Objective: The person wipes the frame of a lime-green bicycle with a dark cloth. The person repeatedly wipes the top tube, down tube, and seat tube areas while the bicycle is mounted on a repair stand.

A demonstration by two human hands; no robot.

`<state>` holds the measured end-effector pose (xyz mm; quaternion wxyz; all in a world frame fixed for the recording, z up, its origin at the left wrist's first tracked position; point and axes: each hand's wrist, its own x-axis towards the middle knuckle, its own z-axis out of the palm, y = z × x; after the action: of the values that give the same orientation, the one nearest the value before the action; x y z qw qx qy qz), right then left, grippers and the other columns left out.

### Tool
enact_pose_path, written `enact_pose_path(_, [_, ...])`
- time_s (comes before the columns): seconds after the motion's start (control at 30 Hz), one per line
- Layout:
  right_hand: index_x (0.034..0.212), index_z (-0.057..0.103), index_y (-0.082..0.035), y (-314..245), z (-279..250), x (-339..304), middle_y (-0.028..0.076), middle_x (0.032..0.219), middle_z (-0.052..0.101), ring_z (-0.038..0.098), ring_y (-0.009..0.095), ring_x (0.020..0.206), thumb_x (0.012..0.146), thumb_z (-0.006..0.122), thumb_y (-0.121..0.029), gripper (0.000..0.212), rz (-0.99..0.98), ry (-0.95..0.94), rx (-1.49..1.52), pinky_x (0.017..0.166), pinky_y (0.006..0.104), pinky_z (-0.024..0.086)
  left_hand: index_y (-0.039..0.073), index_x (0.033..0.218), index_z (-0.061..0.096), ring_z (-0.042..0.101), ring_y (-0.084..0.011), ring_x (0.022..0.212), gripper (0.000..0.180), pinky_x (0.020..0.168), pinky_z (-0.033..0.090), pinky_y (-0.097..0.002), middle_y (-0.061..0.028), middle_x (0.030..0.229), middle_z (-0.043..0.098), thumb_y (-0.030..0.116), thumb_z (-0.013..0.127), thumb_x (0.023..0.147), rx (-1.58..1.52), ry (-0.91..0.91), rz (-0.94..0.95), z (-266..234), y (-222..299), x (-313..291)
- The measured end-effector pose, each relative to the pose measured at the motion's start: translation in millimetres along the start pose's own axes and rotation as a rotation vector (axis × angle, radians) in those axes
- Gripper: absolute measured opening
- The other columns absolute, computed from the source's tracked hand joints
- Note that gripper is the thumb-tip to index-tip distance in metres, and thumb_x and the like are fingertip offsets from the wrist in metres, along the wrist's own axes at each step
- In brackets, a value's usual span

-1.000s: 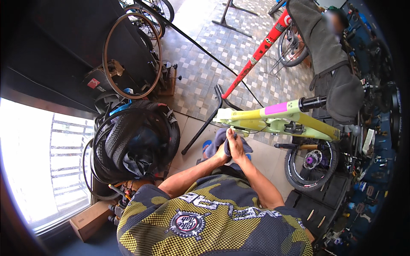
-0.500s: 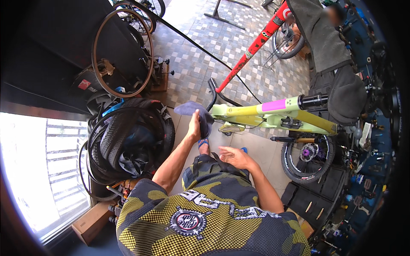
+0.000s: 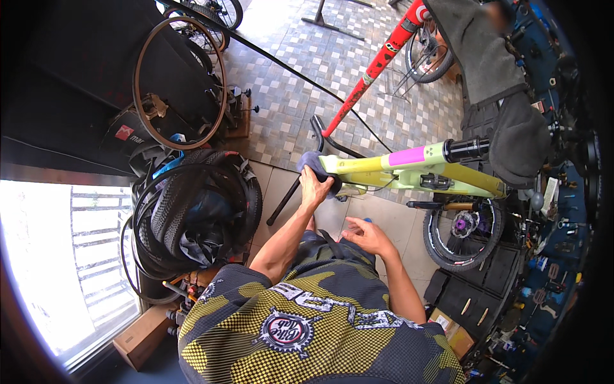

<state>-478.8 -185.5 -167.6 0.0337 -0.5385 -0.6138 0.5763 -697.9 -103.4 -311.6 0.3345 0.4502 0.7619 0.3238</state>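
Note:
My left hand (image 3: 314, 187) is closed on a grey-purple cloth (image 3: 309, 161). The cloth is wrapped over the left end of a yellow-green bicycle frame (image 3: 361, 164), which has a magenta band on its upper tube. Low in front of my body is my right hand (image 3: 369, 237), apart from the frame, its fingers loosely stretched and nothing visible in them. A black shaft (image 3: 465, 150) sticks out of the frame's right end, beside a dark grey cloth cover (image 3: 519, 144).
Behind the frame slants a red stand post (image 3: 374, 69) with black legs. Bicycle tyres (image 3: 192, 198) are heaped at left below a bare brown rim (image 3: 135, 77). A wheel (image 3: 462, 257) lies at right near a tool-covered blue board (image 3: 553, 256). A cardboard box (image 3: 144, 336) sits lower left.
My left hand has moved right with the cloth, from beside the frame's end onto it. My right hand has shifted slightly to the right.

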Motion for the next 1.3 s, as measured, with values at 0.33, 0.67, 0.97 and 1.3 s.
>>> enact_pose_path(0.33, [0.146, 0.057, -0.001, 10.0, -2.7, -12.0, 0.027, 0.129, 0.069, 0.069, 0.036, 0.118, 0.091, 0.074, -0.055, 0.079, 0.039, -0.025, -0.022, 0.100, 0.0431, 0.054, -0.016, 0.157, 0.018, 0.032, -0.0503, 0.149, 0.114, 0.125, 0.030, -0.0476, -0.0413, 0.157, 0.031, 0.038, 0.080, 0.078, -0.088, -0.153, -0.046, -14.4, 8.0, 6.1])
enact_pose_path(0.67, [0.145, 0.058, -0.002, 14.2, 0.9, -17.4, 0.026, 0.127, 0.070, 0.070, 0.035, 0.116, 0.089, 0.075, -0.056, 0.080, 0.038, 0.022, -0.039, 0.099, 0.0422, 0.054, -0.006, 0.148, 0.043, 0.054, -0.0460, 0.133, 0.077, 0.112, 0.043, -0.0486, -0.0339, 0.140, 0.056, 0.031, 0.071, 0.085, -0.078, -0.020, 0.035, -8.9, -20.3, 18.1])
enact_pose_path(0.97, [0.145, 0.059, -0.003, 23.8, 9.1, -25.0, 0.025, 0.127, 0.070, 0.071, 0.034, 0.113, 0.089, 0.076, -0.056, 0.079, 0.065, 0.045, -0.020, 0.098, 0.0415, 0.055, -0.006, 0.142, 0.048, 0.060, -0.0459, 0.125, 0.074, 0.105, 0.048, -0.0504, -0.0350, 0.135, 0.059, 0.032, 0.071, 0.083, -0.350, -0.202, 0.051, -17.9, -32.8, 26.1])
enact_pose_path(1.3, [0.143, 0.060, -0.004, 10.3, 10.4, -23.2, 0.024, 0.128, 0.070, 0.071, 0.035, 0.112, 0.088, 0.075, -0.056, 0.077, 0.058, 0.026, -0.117, 0.097, 0.0429, 0.055, -0.004, 0.134, 0.051, 0.060, -0.0410, 0.118, 0.062, 0.105, 0.047, -0.0462, -0.0260, 0.122, 0.061, 0.024, 0.073, 0.084, -0.339, 0.036, 0.030, -0.6, -20.4, 7.7])
